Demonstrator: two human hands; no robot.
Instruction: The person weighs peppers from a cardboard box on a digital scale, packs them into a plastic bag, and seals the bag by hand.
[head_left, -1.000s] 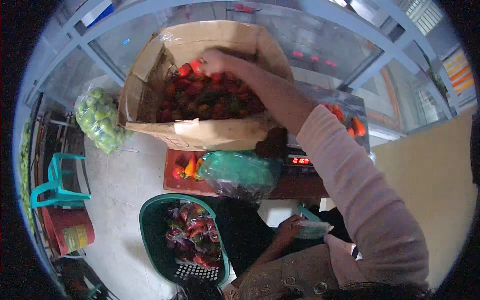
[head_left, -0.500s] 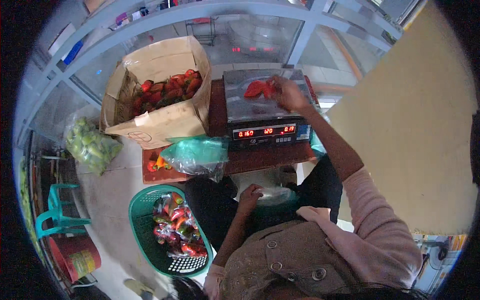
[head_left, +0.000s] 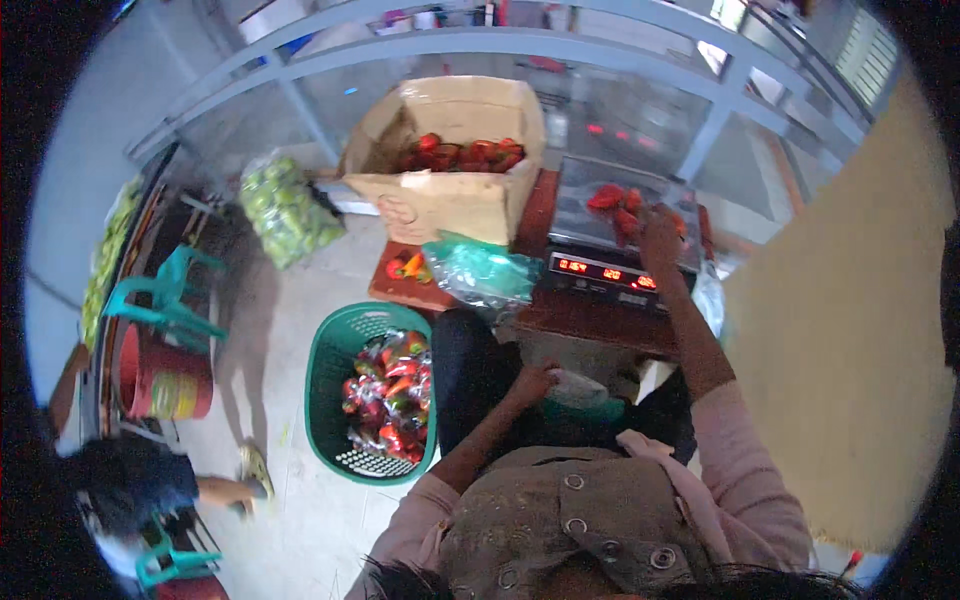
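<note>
The person's right hand (head_left: 660,235) is hovering at the right side of the scale (head_left: 577,224), just beside a small heap of red peppers (head_left: 612,203) that is lying on the platform, behind the glowing red display (head_left: 605,272). Its fingers are pointing down among the peppers, but they are blurring, and from where I'm standing I cannot tell how far apart they are or whether they are gripping one. Over the lap, the left hand (head_left: 537,383) is pinching the left end of a clear plastic bag (head_left: 580,390), its fingers closing round the plastic. The scale is standing on the dark red bench (head_left: 595,318), to the right of an open cardboard box (head_left: 445,212). To my mind, handling this well is a matter of laying each pepper softly inside the platform's edge, then letting go and lifting the fingers clear, so that no hand is bearing on the reading. The peppers are not sharing one direction: the leftmost seems to be lying mostly crosswise, while the one nearest the display seems to be slanting its long axis toward the person. Which ends are stems and which are tips, I'm not making out.
</note>
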